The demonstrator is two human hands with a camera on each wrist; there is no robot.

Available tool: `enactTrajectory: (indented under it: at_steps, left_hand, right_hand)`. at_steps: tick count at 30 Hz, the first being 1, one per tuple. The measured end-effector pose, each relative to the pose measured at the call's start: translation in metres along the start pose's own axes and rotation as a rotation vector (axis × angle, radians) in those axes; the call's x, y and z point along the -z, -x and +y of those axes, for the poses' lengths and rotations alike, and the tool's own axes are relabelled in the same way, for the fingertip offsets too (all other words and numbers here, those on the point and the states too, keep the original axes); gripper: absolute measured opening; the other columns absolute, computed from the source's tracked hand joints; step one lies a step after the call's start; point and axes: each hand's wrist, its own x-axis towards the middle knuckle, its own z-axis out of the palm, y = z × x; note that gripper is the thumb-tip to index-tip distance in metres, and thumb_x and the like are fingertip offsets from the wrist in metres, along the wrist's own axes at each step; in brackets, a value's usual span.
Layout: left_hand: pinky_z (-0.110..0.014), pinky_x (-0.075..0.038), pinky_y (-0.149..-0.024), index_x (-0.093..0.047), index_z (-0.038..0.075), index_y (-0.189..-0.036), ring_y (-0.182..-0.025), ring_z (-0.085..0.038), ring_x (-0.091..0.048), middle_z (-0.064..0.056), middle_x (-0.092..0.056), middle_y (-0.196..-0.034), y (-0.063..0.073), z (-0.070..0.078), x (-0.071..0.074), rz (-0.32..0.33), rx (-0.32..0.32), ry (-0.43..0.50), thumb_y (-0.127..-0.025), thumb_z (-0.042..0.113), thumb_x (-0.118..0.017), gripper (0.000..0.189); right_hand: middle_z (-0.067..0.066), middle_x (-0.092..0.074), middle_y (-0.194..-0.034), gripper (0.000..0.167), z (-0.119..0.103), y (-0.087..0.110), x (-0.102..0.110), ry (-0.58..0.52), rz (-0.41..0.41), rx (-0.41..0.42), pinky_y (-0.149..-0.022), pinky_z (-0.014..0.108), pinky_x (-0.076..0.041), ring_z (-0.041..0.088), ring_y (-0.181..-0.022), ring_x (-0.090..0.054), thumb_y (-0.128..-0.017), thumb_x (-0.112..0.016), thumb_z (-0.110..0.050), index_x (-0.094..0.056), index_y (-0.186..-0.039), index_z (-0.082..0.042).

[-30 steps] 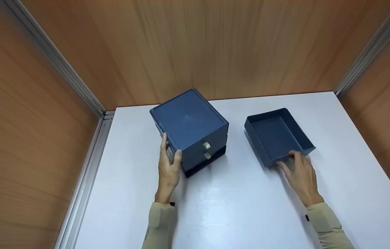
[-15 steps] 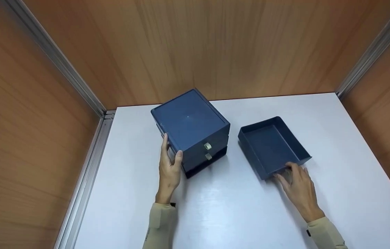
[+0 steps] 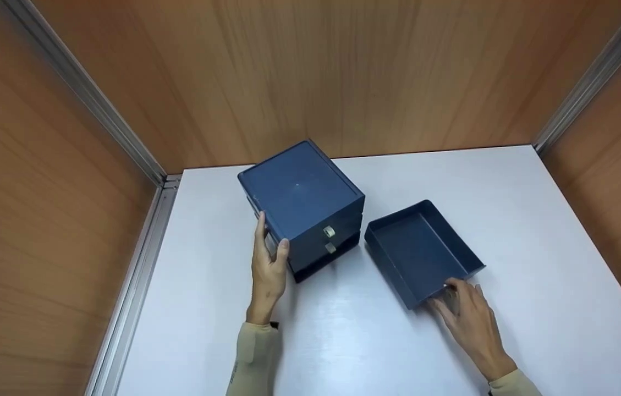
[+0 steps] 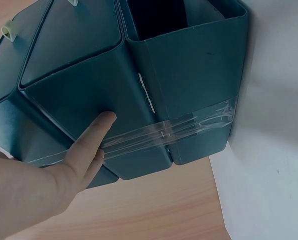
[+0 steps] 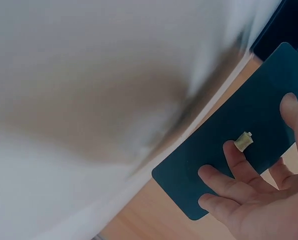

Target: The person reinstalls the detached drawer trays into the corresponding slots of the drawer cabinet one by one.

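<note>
A dark blue drawer cabinet (image 3: 299, 187) stands left of the middle of the table, turned at an angle. Two closed drawer fronts with pale pulls show above a dark open slot (image 3: 325, 259) at its base. My left hand (image 3: 269, 272) rests against the cabinet's near left side, thumb by the front edge, fingers straight. Clear tape (image 4: 163, 131) runs across that side in the left wrist view. My right hand (image 3: 470, 324) grips a removed drawer (image 3: 420, 256), empty inside, at its front rim. Its fingertips lie around the small pale pull (image 5: 243, 142) on the front panel.
The white table (image 3: 338, 341) meets a wooden back wall (image 3: 310, 77). Wooden side panels with grey metal rails (image 3: 90, 99) close in left and right. A narrow strip of table separates drawer and cabinet.
My right hand has drawn the drawer toward me and to the left, so it sits nearer the cabinet. The left hand and cabinet have stayed in place.
</note>
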Motion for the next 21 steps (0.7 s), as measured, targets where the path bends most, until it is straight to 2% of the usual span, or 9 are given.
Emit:
enactTrajectory:
  at_steps: [11, 21]
  left_hand:
    - [-0.069, -0.036, -0.121, -0.011, 0.033, -0.173, -0.163, -0.041, -0.024, -0.01, -0.016, -0.179, 0.001, 0.0, 0.001, 0.003, -0.004, 0.001, -0.111, 0.037, -0.052, 0.074]
    - [-0.067, -0.036, -0.122, -0.013, 0.034, -0.173, -0.163, -0.04, -0.023, -0.01, -0.018, -0.179, -0.001, -0.001, -0.001, 0.01, 0.008, 0.015, -0.111, 0.038, -0.052, 0.074]
  right_hand:
    - [0.02, -0.074, -0.11, 0.06, -0.021, 0.023, -0.004, 0.013, -0.006, 0.028, -0.107, 0.072, -0.046, 0.041, -0.106, -0.074, -0.071, -0.098, -0.002, -0.066, -0.121, 0.004]
    - [0.015, -0.075, -0.108, 0.065, -0.038, 0.033, -0.011, 0.042, -0.027, 0.107, -0.107, 0.069, -0.048, 0.032, -0.102, -0.076, -0.066, -0.101, -0.007, -0.067, -0.121, 0.002]
